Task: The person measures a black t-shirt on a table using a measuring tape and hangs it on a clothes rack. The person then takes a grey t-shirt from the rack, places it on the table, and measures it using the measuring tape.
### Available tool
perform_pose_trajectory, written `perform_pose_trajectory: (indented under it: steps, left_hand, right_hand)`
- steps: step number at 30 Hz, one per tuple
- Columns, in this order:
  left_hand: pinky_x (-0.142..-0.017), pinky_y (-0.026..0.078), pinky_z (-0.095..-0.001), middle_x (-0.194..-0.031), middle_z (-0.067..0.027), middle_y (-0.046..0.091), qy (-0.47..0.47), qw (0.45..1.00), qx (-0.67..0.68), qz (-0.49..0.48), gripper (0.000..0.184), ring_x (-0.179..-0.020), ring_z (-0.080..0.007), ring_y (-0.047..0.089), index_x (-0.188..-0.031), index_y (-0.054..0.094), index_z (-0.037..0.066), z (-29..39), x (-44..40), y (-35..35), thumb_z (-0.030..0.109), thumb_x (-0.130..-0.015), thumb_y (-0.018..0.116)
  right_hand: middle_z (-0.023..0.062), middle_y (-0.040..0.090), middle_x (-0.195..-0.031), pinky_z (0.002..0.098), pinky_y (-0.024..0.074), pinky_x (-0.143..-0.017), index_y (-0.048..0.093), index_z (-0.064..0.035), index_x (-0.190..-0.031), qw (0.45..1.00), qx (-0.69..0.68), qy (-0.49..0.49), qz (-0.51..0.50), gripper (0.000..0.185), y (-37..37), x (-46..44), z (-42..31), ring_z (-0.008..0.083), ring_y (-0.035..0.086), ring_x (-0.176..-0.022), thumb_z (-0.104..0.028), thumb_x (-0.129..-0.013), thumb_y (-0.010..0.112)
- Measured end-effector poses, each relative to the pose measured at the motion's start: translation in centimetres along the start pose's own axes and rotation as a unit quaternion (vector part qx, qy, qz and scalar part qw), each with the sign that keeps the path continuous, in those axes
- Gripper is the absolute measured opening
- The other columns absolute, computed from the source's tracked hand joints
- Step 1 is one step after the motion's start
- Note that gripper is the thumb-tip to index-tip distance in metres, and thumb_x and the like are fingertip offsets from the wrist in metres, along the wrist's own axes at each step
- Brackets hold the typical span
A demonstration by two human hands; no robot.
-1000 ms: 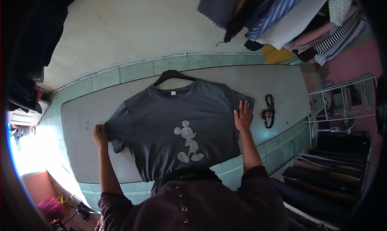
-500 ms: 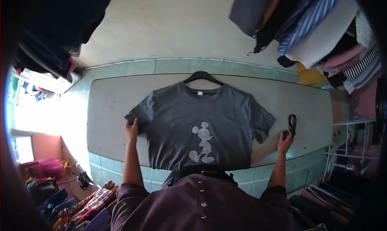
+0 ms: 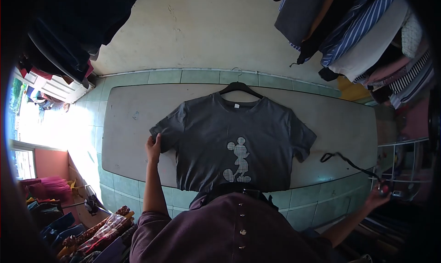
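A dark grey T-shirt point(image 3: 206, 139) with a light, mouse-shaped print lies spread on the table, its neck on a black hanger point(image 3: 240, 86). My left hand point(image 3: 154, 147) is closed on the edge of its left-hand sleeve. Off the table's right end, my right hand point(image 3: 377, 199) grips a small dark object point(image 3: 384, 188) that I cannot make out clearly. From that object a black cord point(image 3: 349, 162) trails back over the tabletop and ends in a loop.
The shirt rests on a long grey table point(image 3: 133, 125). Hung clothes point(image 3: 358, 42) crowd the upper right, with dark garments point(image 3: 82, 28) upper left. A white wire rack point(image 3: 399, 162) stands right, and bundled cloth point(image 3: 98, 233) is at lower left.
My right hand has swung right, off the table, carrying the dark object and stretching its cord out. My left hand stays at the sleeve. The whole view has shifted slightly.
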State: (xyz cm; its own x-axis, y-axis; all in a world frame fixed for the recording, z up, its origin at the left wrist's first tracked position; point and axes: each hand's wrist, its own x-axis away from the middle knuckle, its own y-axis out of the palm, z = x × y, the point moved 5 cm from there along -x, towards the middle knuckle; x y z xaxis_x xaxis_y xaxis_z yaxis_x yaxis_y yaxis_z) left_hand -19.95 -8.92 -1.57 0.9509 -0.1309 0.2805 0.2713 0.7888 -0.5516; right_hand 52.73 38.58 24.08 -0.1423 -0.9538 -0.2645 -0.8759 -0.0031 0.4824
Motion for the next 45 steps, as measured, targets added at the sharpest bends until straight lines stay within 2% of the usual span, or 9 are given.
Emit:
perform_pose_trajectory:
  steps: [5,8,10,16,19,23,31,40,45]
  left_hand:
    - [-0.06,0.043,-0.0343,-0.071,-0.0139,0.058,0.091,0.991,-0.005,0.099,0.029,-0.065,-0.0247,0.056,-0.09,0.052,-0.003,-1.8,-0.7,-0.4,0.022,-0.078,0.062]
    - [-0.074,0.042,-0.0367,-0.092,-0.0166,0.057,0.071,0.981,-0.161,0.078,0.035,-0.086,-0.0299,0.055,-0.106,0.047,0.001,0.0,1.1,0.2,0.017,-0.077,0.059]
    - [-0.088,0.036,-0.0381,-0.115,-0.0164,0.048,0.229,0.912,-0.262,0.216,0.048,-0.107,-0.0314,0.045,-0.118,0.039,0.005,2.9,3.0,-0.2,0.017,-0.076,0.059]
    - [-0.102,0.006,-0.0562,-0.141,-0.0125,0.018,0.134,0.902,-0.406,-0.053,0.065,-0.131,-0.0289,0.014,-0.136,0.021,0.012,2.1,2.9,1.2,0.048,-0.085,0.038]
    - [-0.101,0.017,-0.0508,-0.137,-0.0141,0.027,0.074,0.923,-0.371,0.071,0.062,-0.126,-0.0328,0.024,-0.134,0.025,0.01,1.1,2.3,0.9,0.039,-0.083,0.047]
    - [-0.084,0.041,-0.0359,-0.102,-0.0157,0.057,0.332,0.929,-0.119,-0.109,0.037,-0.098,-0.033,0.052,-0.109,0.053,0.002,7.0,8.9,5.8,0.018,-0.077,0.06]
    - [-0.064,0.047,-0.0204,-0.08,-0.0035,0.062,-0.043,0.875,0.324,-0.359,0.018,-0.071,-0.0089,0.059,-0.091,0.06,-0.003,5.4,15.7,13.2,0.012,-0.087,0.051]
    - [-0.063,0.046,-0.0208,-0.073,-0.0024,0.063,0.071,0.922,0.208,-0.318,0.013,-0.069,-0.0083,0.059,-0.084,0.063,-0.002,4.7,13.5,12.9,0.01,-0.08,0.06]
    - [-0.062,0.046,-0.0326,-0.071,-0.0115,0.064,0.185,0.983,0.007,0.004,0.014,-0.066,-0.0242,0.062,-0.077,0.066,0.006,8.8,4.3,7.9,0.019,-0.075,0.061]
  right_hand:
    - [0.0157,0.045,-0.096,0.0374,0.0354,-0.084,0.033,0.0009,-0.123,0.945,-0.066,0.079,-0.309,0.062,12.7,4.3,-1.1,0.0246,0.043,-0.092,-0.035,-0.075,0.052]
    - [0.0173,0.043,-0.109,0.0358,0.0452,-0.085,0.039,-0.0031,-0.117,0.939,-0.089,0.241,-0.229,0.056,17.2,9.4,6.2,0.0269,0.047,-0.101,-0.026,-0.071,0.06]
    - [0.0169,0.047,-0.104,0.0282,0.0465,-0.056,0.047,-0.0023,-0.101,0.893,-0.02,0.318,-0.319,0.041,20.3,13.4,12.5,0.0221,0.053,-0.077,-0.03,-0.072,0.055]
    - [0.0006,0.052,-0.084,0.0163,0.0346,-0.051,0.054,-0.0063,-0.091,0.709,0.162,0.503,-0.468,0.029,25.3,26.3,24.3,0.0047,0.044,-0.062,-0.031,-0.089,0.038]
    - [0.0001,0.05,-0.079,0.0178,0.0358,-0.054,0.051,-0.0056,-0.095,0.711,0.201,0.364,-0.567,0.025,28.1,29.7,26.8,0.0052,0.042,-0.061,-0.029,-0.091,0.042]
    - [0.0008,0.05,-0.076,0.0209,0.0378,-0.055,0.048,-0.0045,-0.096,0.723,0.219,0.222,-0.616,0.025,30.9,33.2,29.5,0.0062,0.042,-0.062,-0.028,-0.09,0.046]
    - [0.0067,0.054,-0.079,0.0277,0.043,-0.066,0.047,-0.0036,-0.094,0.677,0.271,0.218,-0.649,0.034,32.8,35.9,32.0,0.0144,0.052,-0.071,-0.036,-0.085,0.052]
    - [0.0107,0.055,-0.087,0.033,0.0447,-0.068,0.053,-0.0052,-0.095,0.642,0.325,0.145,-0.679,0.032,32.9,35.9,33.1,0.0236,0.056,-0.078,-0.035,-0.083,0.054]
    - [0.0102,0.056,-0.081,0.0314,0.0454,-0.065,0.064,-0.0057,-0.083,0.694,0.368,0.077,-0.614,0.016,32.0,28.1,35.0,0.0229,0.056,-0.075,-0.019,-0.076,0.06]
